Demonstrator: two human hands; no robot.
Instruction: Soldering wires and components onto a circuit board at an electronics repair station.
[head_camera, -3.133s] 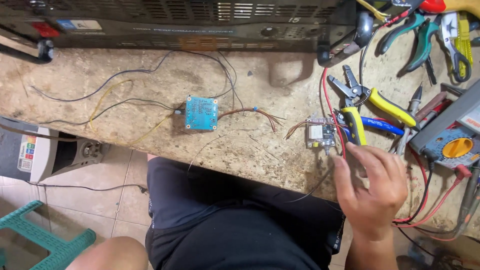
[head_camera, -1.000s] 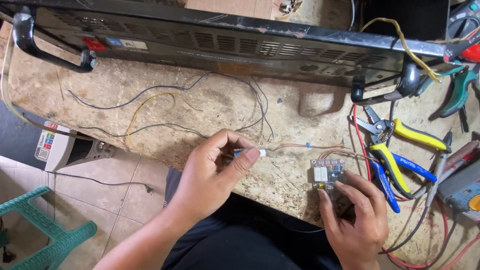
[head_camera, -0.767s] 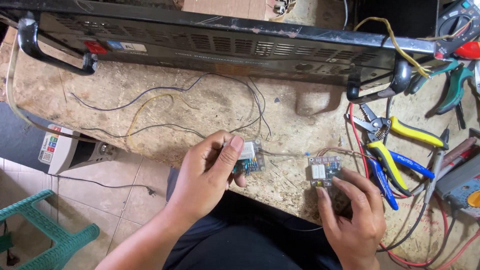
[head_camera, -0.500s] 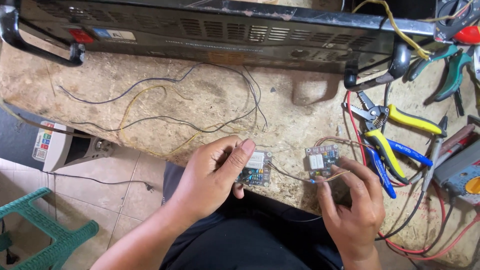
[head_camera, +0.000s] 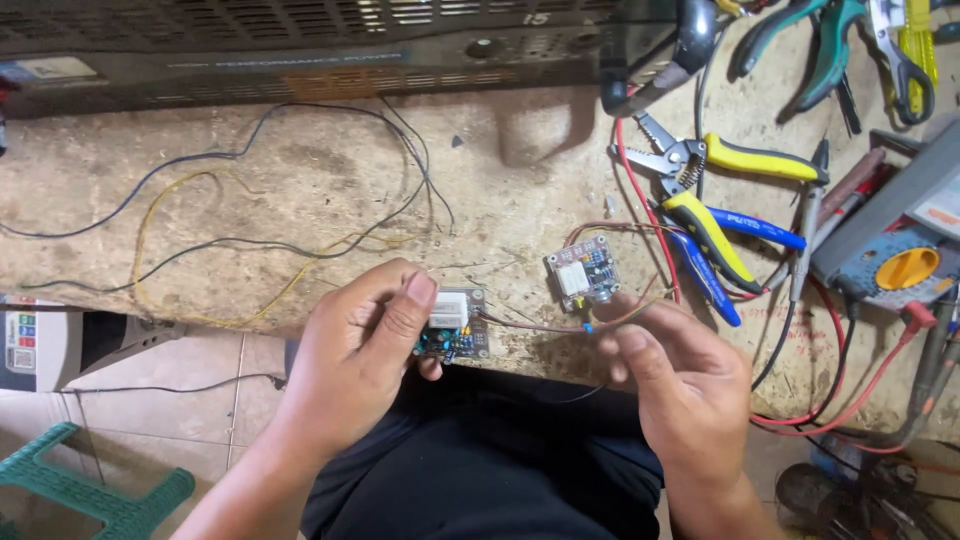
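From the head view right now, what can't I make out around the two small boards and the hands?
- Left side of the held circuit board: covered by the left hand.
- Where the thin wires end: hidden behind the right hand; whether its fingers pinch them is unclear.
- Parts on the second small board: too small.
- Multimeter: cut off by the right edge.

Left hand (head_camera: 365, 345) pinching, right hand (head_camera: 680, 385) loosely curled.

We note a pale rectangular label (head_camera: 47, 68) on the dark amplifier (head_camera: 300, 50), top left; a white box (head_camera: 30, 345) with coloured squares, possibly a printed panel, at left edge.
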